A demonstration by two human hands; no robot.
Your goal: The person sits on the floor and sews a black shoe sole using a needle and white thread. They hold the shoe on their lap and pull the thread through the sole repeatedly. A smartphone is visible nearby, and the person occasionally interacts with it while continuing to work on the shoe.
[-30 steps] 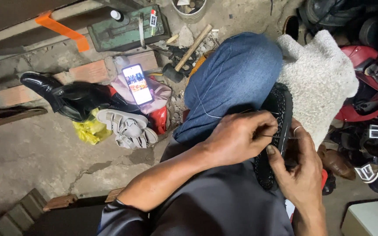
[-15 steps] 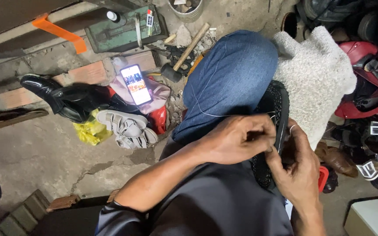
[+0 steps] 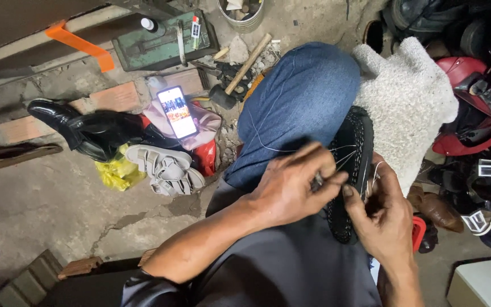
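- The left hand (image 3: 294, 190) is closed around a small metal tool, its tip pressed at the edge of the black shoe (image 3: 350, 170); a second ago the same hand sat a little higher on the shoe, so it has slid down towards the middle of the sole edge.
- The right hand (image 3: 379, 219) cups the shoe from the far side, thumb on the sole and fingers curled narrow, with pale thread (image 3: 370, 170) looped over a finger. Its grip looks unchanged across the three moments.
- The shoe lies sole-side up on the person's lap, just beside the knee in blue jeans (image 3: 296, 108) and touching the white fleecy cloth (image 3: 407, 96).
- Thin thread strands now fan out from the tool tip, more spread than before; this suggests a stitch is being drawn through, and the sewing along the sole is in mid-course.
- On the floor nothing has moved: the lit phone (image 3: 177, 112), the grey sandals (image 3: 163, 166), the hammer (image 3: 240, 74) and the green box (image 3: 163, 40) lie as they did.
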